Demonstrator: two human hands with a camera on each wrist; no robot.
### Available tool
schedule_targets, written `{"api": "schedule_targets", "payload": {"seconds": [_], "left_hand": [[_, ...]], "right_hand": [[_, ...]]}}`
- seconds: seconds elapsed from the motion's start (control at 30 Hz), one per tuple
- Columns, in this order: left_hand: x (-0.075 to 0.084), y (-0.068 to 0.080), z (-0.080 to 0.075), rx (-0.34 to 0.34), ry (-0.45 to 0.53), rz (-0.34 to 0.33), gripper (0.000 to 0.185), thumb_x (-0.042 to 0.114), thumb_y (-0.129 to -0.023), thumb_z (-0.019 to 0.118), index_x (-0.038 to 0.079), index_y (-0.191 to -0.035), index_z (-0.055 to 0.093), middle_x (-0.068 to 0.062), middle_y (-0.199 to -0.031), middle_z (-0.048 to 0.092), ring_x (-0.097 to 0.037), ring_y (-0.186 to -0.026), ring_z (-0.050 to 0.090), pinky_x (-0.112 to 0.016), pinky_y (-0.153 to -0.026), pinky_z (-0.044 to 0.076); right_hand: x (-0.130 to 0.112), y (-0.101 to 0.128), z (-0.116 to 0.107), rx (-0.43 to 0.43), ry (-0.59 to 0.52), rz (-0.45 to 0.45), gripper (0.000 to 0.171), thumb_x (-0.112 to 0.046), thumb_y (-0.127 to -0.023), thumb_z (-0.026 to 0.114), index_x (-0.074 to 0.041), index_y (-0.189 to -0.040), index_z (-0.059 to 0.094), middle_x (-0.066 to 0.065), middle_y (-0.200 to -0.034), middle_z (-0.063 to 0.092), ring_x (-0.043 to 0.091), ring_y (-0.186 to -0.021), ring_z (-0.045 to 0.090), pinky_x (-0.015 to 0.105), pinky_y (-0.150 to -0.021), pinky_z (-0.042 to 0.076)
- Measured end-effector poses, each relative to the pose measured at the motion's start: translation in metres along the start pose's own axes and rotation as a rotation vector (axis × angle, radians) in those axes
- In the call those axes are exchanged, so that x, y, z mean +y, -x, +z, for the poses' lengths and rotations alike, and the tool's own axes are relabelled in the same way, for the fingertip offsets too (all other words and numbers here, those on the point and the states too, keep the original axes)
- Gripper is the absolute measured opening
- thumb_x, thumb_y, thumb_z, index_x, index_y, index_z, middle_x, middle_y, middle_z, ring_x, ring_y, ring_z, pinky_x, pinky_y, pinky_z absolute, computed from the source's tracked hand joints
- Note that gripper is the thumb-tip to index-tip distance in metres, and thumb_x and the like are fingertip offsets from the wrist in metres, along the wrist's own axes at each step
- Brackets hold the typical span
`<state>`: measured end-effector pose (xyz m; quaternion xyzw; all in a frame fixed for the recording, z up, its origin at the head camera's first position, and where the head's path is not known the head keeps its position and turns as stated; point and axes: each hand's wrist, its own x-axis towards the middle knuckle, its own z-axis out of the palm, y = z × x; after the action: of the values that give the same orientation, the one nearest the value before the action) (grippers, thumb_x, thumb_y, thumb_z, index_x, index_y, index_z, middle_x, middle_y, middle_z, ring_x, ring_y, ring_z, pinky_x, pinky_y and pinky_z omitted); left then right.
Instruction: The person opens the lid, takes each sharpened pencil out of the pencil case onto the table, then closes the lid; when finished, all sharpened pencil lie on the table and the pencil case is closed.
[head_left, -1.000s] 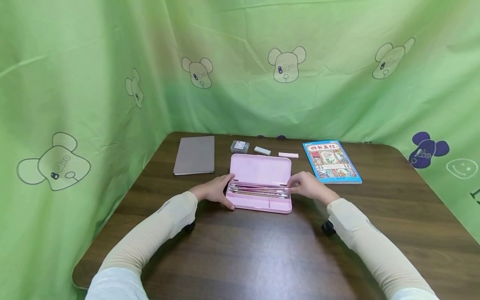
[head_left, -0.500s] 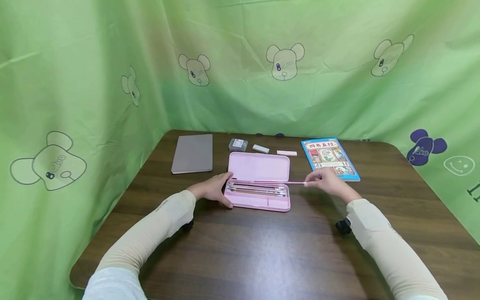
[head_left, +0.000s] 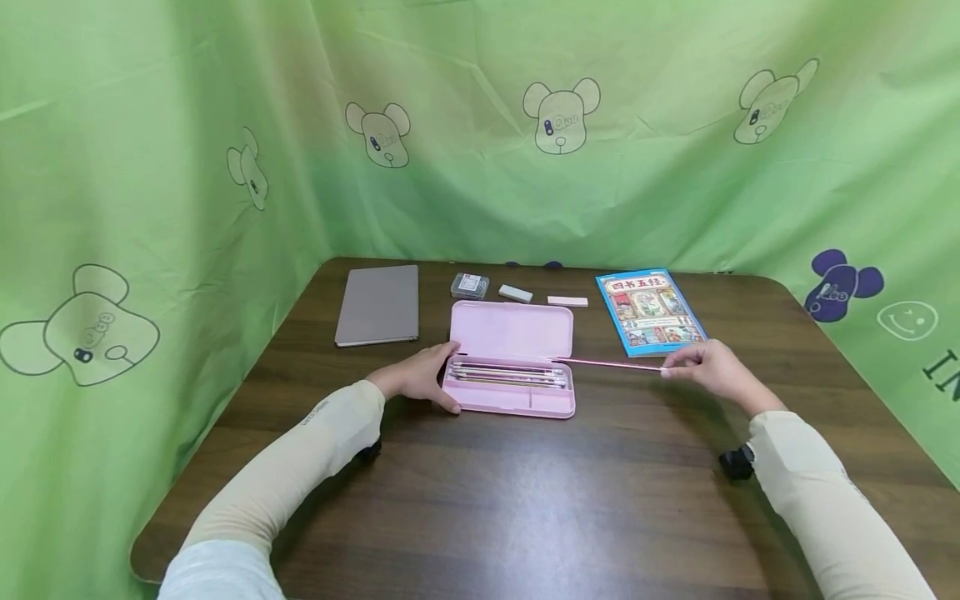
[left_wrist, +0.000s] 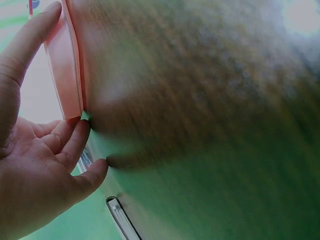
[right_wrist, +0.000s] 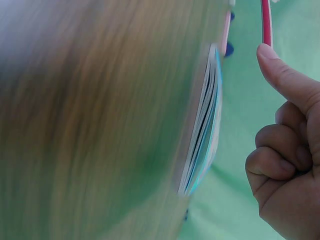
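- Change noted: against the earlier frames, my right hand [head_left: 708, 369] has travelled rightward out of the pencil case [head_left: 510, 385], drawing one pink pencil [head_left: 609, 364] with it. The pencil's far end now sits just past the case's right end; a second ago my hand lay at the case itself.
- Right hand: fingers and thumb pinch the pencil at its right end. In the right wrist view the thumb [right_wrist: 287, 80] presses along the pink shaft and the other fingers are curled in.
- Left hand [head_left: 420, 379]: resting against the left end of the case, fingers straight and relaxed, thumb along the near edge; it steadies the case without clenching.
- Pencil position: held level above the table [head_left: 525, 500], between the case and the blue book [head_left: 649, 311], nearly parallel to the case's long side.
- Judgement on the step: the draw goes best kept straight along the case's length, so the trailing tip clears the end wall without catching, while my left hand keeps the case from sliding.
- Container: the case lies open, lid [head_left: 512, 330] folded back flat. The tray holds a row of pencils lying lengthwise; a smaller compartment at the near right appears bare.
- Behind the case: a grey notebook [head_left: 378, 305], a small clear box [head_left: 469, 286], a white eraser [head_left: 515, 292] and a pink eraser [head_left: 567, 301].
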<state>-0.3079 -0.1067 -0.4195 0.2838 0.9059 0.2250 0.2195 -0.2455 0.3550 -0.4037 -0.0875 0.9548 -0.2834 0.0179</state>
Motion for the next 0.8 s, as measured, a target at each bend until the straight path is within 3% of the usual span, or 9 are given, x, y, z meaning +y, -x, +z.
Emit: {"api": "schedule_targets", "payload": {"seconds": [0.47, 0.67, 0.8], "left_hand": [[0.0, 0.001, 0.0, 0.003, -0.012, -0.009, 0.112, 0.043, -0.067, 0.08, 0.006, -0.148, 0.012, -0.016, -0.153, 0.018, -0.03, -0.14, 0.019, -0.046, -0.113, 0.02], [0.0, 0.002, 0.0, 0.003, 0.0, -0.012, 0.112, 0.042, -0.067, 0.08, 0.007, -0.148, 0.012, -0.016, -0.153, 0.018, -0.031, -0.14, 0.019, -0.046, -0.113, 0.02], [0.0, 0.001, 0.0, -0.002, -0.016, -0.01, 0.112, 0.043, -0.067, 0.08, 0.007, -0.148, 0.012, -0.016, -0.153, 0.018, -0.03, -0.141, 0.019, -0.046, -0.113, 0.02]], "right_hand": [[0.033, 0.023, -0.021, -0.017, 0.005, 0.094, 0.022, -0.021, -0.08, 0.072, 0.001, -0.086, 0.07, -0.01, -0.051, 0.032, 0.002, -0.051, 0.028, 0.024, -0.049, 0.029], [0.039, 0.019, -0.02, -0.063, 0.018, 0.103, 0.02, -0.021, -0.079, 0.072, -0.002, -0.084, 0.071, -0.005, -0.064, 0.062, 0.001, -0.06, 0.042, 0.021, -0.056, 0.037], [0.042, 0.015, -0.017, -0.096, 0.033, 0.113, 0.018, -0.02, -0.079, 0.072, -0.003, -0.083, 0.069, -0.004, -0.058, 0.052, 0.004, -0.059, 0.039, 0.023, -0.056, 0.035]]}}
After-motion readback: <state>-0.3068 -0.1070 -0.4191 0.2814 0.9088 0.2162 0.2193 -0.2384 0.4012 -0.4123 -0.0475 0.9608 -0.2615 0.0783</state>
